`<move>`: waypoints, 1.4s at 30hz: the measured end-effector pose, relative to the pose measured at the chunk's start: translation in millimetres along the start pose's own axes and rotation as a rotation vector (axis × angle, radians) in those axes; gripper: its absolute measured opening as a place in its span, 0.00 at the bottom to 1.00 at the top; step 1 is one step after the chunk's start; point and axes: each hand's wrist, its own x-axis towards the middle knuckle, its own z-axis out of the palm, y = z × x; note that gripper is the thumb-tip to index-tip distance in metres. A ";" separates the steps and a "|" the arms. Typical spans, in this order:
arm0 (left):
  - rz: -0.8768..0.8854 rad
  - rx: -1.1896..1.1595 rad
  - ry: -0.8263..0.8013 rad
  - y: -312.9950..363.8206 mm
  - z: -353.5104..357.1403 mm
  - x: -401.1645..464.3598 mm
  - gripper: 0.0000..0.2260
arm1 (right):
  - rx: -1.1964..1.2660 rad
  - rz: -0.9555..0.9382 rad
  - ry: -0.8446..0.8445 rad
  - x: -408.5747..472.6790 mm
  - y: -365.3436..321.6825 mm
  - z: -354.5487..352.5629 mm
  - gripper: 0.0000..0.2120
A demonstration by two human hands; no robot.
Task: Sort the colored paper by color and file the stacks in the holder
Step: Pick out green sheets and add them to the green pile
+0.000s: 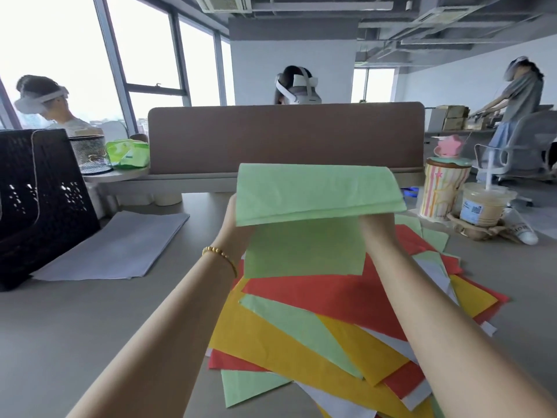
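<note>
I see the green sheets (316, 194) held up in the air above the mixed pile (331, 321), between the two hands, with their upper part flopped over toward me so that a folded edge hangs across the middle. The left hand (238, 221) grips the left edge and the right hand (376, 227) grips the right side from underneath; the paper hides most of the fingers, so I judge a pinch on each side but cannot tell how the fingertips lie. My main worry is that fold: the paper looks thin and limp, and if the bundle is set down like this it may crease or land doubled instead of flat. The sheets also seem loosely aligned, so a slack pinch on either side could let one slip out and drop back into the red, yellow, green and white jumble below, undoing the sort. More green sheets remain in that pile, so I judge the sorting far from done. A white stack (114, 245) lies flat well to the left, just beside the black holder (45, 200), and carrying the green bundle across could drag its hanging edge over the pile. To the right, an iced drink (485, 206) stands near the pile's far corner; a wide swing of the right arm could tip it onto the paper.
</note>
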 end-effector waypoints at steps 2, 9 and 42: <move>-0.060 -0.017 0.037 4.5 -17.5 6.4 0.19 | 0.036 0.055 -0.059 9.3 2.3 8.4 0.06; -0.401 0.606 -0.054 -28.5 -117.3 20.2 0.05 | -0.075 0.309 -0.331 -0.5 47.6 79.9 0.19; -0.230 1.377 0.043 -101.7 -181.7 96.1 0.15 | -0.861 0.105 -0.660 -1.9 104.2 230.2 0.11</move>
